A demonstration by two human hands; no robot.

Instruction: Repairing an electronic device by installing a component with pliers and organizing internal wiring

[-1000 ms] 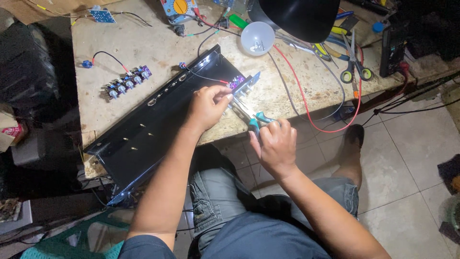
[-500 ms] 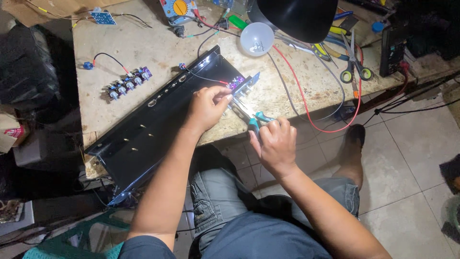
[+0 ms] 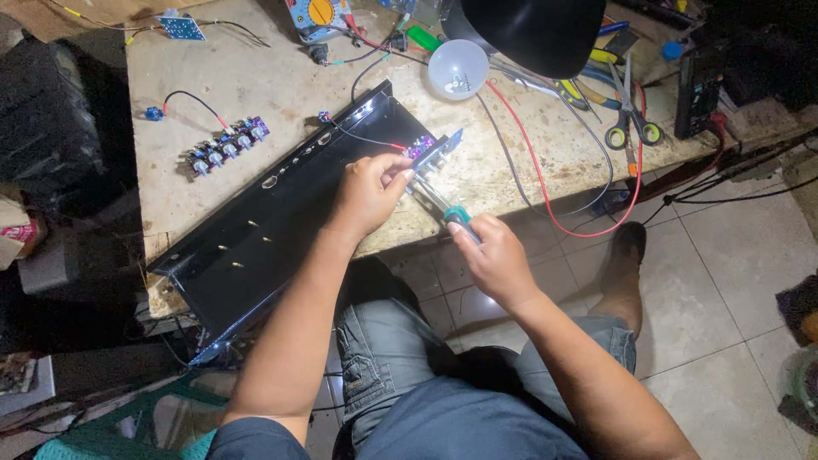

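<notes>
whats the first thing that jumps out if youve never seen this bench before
The eye lands on the two hands meeting at the table's front edge: the left hand pinches a small purple circuit board at the end of a long black metal chassis, while the right hand works a teal-handled screwdriver up into it. Behind them, a red wire loops across the worn tabletop under a black lamp shade.

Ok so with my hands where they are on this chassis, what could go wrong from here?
The black metal chassis overhangs the workbench edge toward your lap, so pushing with the screwdriver might tip or slide it. The right hand drives the tip close to the left hand fingers holding the small purple board; a slip could jab them. The thin red wire to that board could get snagged or pulled.
</notes>
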